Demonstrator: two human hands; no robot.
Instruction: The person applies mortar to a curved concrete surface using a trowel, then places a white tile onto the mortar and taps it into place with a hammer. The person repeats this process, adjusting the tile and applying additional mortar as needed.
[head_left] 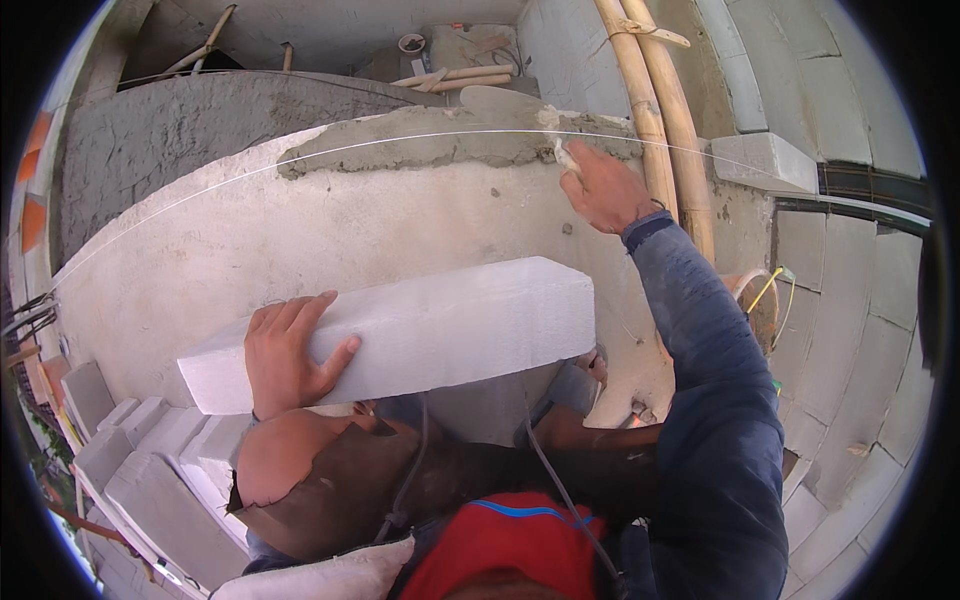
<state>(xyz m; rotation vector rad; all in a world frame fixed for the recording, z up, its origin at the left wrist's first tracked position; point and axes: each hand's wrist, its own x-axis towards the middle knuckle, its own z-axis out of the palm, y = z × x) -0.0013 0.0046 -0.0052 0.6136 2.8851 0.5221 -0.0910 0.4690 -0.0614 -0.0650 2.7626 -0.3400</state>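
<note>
A long white building block lies lengthwise in front of my knees. My left hand holds it near its left end, fingers laid over the top and thumb spread along the near side. Farther off to the right, my right hand is closed around the pale handle of a trowel. Its grey blade rests at the far edge of a strip of wet grey mortar. That strip lies along the far edge of the pale surface beneath my hands. The underside of the block is hidden.
A thin taut string crosses over the mortar. Two bamboo poles stand just right of my right hand. Stacked blocks sit at lower left, a single block at right, and a bucket beside the block wall.
</note>
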